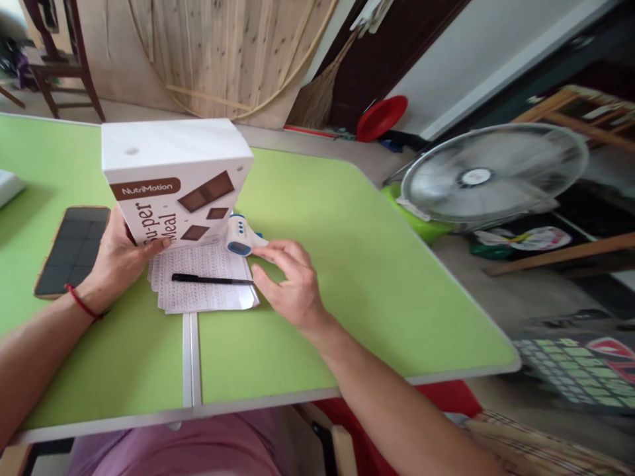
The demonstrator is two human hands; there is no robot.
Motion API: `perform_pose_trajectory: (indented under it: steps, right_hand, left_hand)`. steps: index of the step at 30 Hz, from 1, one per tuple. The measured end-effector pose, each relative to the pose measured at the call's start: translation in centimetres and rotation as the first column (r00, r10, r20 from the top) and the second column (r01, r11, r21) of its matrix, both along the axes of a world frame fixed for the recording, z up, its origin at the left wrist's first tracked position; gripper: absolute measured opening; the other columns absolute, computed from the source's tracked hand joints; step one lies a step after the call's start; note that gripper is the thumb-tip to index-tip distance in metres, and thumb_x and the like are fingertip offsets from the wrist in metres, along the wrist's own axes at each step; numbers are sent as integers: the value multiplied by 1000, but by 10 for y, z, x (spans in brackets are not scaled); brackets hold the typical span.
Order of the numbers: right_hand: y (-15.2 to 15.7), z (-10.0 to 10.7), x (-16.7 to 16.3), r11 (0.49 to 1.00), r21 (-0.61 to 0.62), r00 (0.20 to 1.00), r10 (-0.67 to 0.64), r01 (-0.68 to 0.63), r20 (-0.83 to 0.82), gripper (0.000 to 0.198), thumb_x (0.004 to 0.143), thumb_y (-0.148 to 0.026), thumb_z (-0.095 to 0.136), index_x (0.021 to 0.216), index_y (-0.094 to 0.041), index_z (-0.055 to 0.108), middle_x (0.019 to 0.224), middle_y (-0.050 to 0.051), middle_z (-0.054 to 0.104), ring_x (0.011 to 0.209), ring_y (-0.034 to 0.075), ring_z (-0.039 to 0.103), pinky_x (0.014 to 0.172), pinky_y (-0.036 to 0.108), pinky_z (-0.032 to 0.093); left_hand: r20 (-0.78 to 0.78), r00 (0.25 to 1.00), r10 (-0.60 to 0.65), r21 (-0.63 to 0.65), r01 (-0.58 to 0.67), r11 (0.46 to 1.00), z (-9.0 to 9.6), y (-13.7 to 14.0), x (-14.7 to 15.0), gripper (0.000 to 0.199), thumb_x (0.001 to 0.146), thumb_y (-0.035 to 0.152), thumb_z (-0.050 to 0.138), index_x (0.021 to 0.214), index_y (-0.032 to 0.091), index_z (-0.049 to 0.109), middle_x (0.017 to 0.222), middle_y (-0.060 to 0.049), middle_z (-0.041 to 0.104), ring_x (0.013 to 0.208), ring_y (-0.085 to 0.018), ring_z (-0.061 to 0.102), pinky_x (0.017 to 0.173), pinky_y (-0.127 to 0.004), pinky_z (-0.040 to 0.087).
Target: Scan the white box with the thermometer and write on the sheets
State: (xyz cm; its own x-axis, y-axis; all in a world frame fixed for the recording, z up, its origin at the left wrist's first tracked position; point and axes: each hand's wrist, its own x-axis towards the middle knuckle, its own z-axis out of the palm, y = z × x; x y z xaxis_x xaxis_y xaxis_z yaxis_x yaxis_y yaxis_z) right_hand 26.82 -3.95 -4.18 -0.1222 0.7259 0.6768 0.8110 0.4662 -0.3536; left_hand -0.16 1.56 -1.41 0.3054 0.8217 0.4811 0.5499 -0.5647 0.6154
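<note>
A white box [173, 192] with brown lettering and chocolate pictures stands at the back of some handwritten sheets. My left hand [122, 248] grips its lower left edge, thumb across the front and fingers behind, mostly hidden. Beside the box's right side is a white and blue handheld thermometer [239, 233], its small screen facing me. My right hand [292, 281] reaches toward it, index fingertip at its handle and thumb held apart below. A black pen [211, 279] lies across the written sheets [198, 303], just left of my right thumb.
A phone [74, 244] lies face up on the green table [347, 277], left of my left hand. Part of a white object [8, 187] shows at the left edge. Beyond the table's right side stands a fan [491, 175]; a red basin [381, 119] is near the doorway.
</note>
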Motion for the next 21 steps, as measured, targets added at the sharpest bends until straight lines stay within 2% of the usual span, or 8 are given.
perform_pose_trajectory:
  steps: [3,6,9,13,16,17,19,21]
  right_hand:
    - [12,-4,6,977,-85,972,-182,196,148,38,80,-26,57,115,-12,63,114,19,61,108,32,57,90,51,48]
    - [20,-9,9,946,-219,941,-170,239,292,48,80,-24,54,125,-8,55,118,21,62,107,35,57,93,56,44]
    - [23,-12,11,942,-276,956,-116,192,268,40,83,-20,51,120,-10,57,106,19,67,98,32,60,90,56,46]
    - [17,-4,11,978,-196,992,-95,77,-84,38,85,-25,53,122,-15,55,111,17,64,104,30,60,88,52,51]
    - [2,13,2,993,-118,903,-44,-8,-428,40,81,-35,64,117,-19,56,105,11,64,94,25,63,81,44,55]
    - [-6,19,-3,987,-126,853,20,-100,-522,34,81,-37,65,110,-21,59,97,8,64,88,23,64,79,42,56]
    - [-21,28,-12,923,-157,699,147,-351,-699,29,80,-39,67,103,-23,60,86,4,64,79,20,63,74,39,57]
    - [-35,31,-20,817,-186,545,178,-546,-819,23,78,-40,68,93,-23,62,79,3,63,69,17,60,66,36,55]
  left_hand:
    - [328,932,155,-232,-79,969,0,1,2,65,68,40,82,119,16,50,117,-9,63,105,-27,62,84,-37,55]
    - [369,907,203,-307,-87,948,4,-1,6,64,62,40,85,114,17,53,113,-8,65,101,-28,64,78,-36,57]
    - [364,910,197,-316,-78,946,8,-4,8,57,65,39,83,110,19,55,112,-7,67,99,-28,65,76,-37,59]
    - [411,896,168,-284,-50,958,10,-7,9,50,69,42,81,109,22,58,121,-6,64,104,-29,64,83,-38,59]
    - [425,894,145,-273,-26,962,10,-10,10,46,74,43,78,111,22,60,118,-6,66,103,-28,66,83,-37,59]
    - [428,894,131,-270,-12,963,10,-12,10,45,75,44,77,111,22,61,116,-5,67,101,-27,66,83,-37,59]
    - [438,894,97,-270,28,962,11,-15,12,42,78,43,75,113,22,62,114,-4,69,100,-26,67,84,-36,59]
    - [450,891,60,-282,78,956,12,-18,14,41,80,43,73,115,22,62,114,-4,69,100,-25,68,83,-34,59]
